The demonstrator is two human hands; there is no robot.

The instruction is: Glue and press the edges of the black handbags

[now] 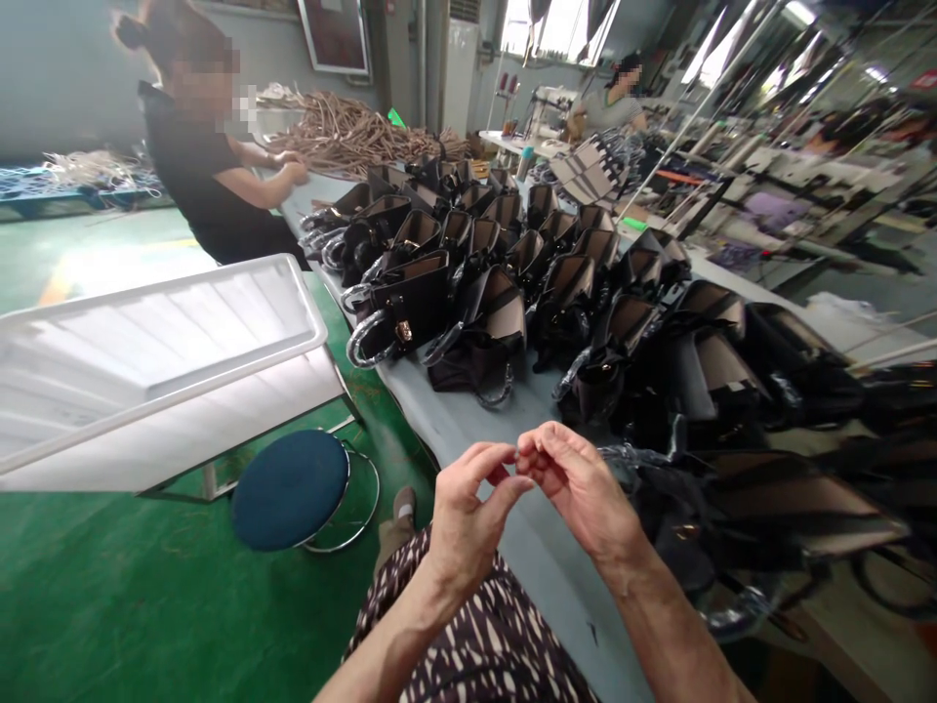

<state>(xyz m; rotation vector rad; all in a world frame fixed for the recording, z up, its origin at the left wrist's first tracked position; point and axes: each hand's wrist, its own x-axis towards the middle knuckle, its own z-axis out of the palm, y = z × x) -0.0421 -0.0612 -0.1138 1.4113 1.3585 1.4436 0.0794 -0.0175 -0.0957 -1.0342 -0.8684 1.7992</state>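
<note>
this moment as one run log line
left hand: fingers curved, tips close to right's | right hand: fingers curled | held item: cannot tell | ahead: black bags on table | left side: white tub, blue stool

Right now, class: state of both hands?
Left hand: thumb and forefinger curved; grip cannot be told.
Right hand: fingers curled inward; grip cannot be told.

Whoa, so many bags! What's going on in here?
Someone's left hand and right hand are close together by a table; anything between them is too small to make out. Dark handbags crowd the table, many open at the top. Farther off on the left, a co-worker is beside a pile of brown strips.
</note>
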